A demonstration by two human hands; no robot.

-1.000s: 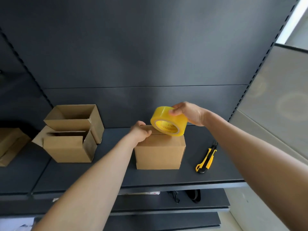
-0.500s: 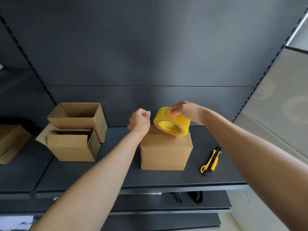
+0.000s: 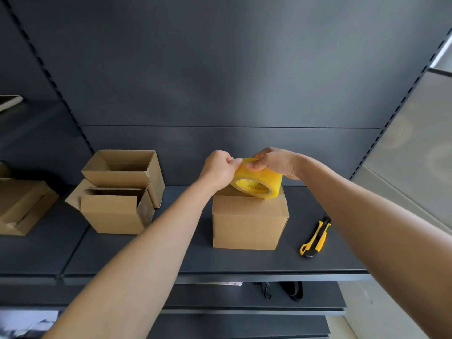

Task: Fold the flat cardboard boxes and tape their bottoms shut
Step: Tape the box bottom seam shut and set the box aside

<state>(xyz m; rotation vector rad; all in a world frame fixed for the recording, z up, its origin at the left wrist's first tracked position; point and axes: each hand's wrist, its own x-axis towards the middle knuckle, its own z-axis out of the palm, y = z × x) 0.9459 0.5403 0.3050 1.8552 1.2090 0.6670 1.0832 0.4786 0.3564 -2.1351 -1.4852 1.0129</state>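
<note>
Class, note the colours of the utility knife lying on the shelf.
The utility knife is yellow and black, seen in the head view.

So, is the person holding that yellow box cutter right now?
No, the box cutter lies on the shelf, while the left hand and right hand both hold the tape roll.

Tape roll (image 3: 256, 178) on box (image 3: 247, 221); knife (image 3: 315, 237) right, open boxes (image 3: 119, 192) left

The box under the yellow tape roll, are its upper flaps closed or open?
Closed. The flaps of the cardboard box lie flat, and the tape roll rests on them.
</note>
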